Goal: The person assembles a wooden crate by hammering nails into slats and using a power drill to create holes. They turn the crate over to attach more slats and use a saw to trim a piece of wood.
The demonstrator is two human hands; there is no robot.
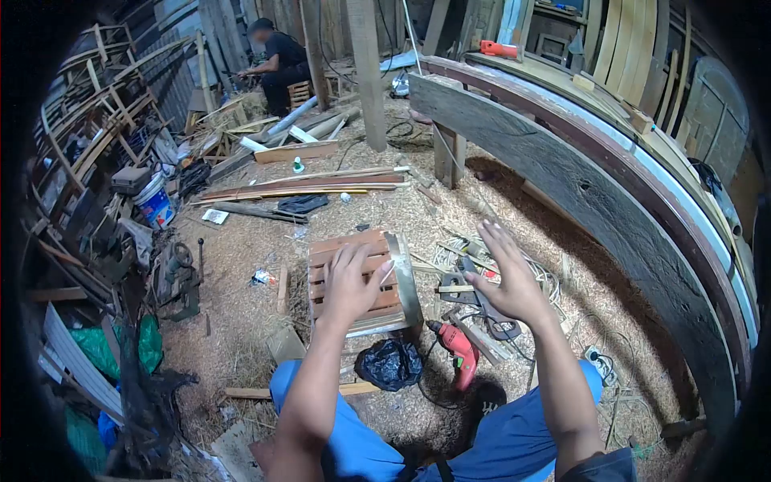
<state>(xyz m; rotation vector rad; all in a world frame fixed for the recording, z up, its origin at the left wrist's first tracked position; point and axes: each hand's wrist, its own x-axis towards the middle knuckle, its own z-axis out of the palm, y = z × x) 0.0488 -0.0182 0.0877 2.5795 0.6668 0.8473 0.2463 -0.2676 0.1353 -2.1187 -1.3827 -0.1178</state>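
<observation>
My left hand reaches out with its fingers apart, overlapping a small slatted wooden stool on the ground. My right hand is raised to the right of the stool, palm turned inward and fingers stretched. Neither hand shows anything in its grip. Beneath my right hand lie a handsaw, wood offcuts and a tangle of pale cable. A red power drill rests on the ground between my knees, its chuck pointing toward the stool. Beside it sits a black plastic bag.
A long plank workbench curves along the right, with an orange tool on top. Wood strips lie ahead on the shavings. At left are a metal vise, a paint bucket and scrap. A person sits at the back.
</observation>
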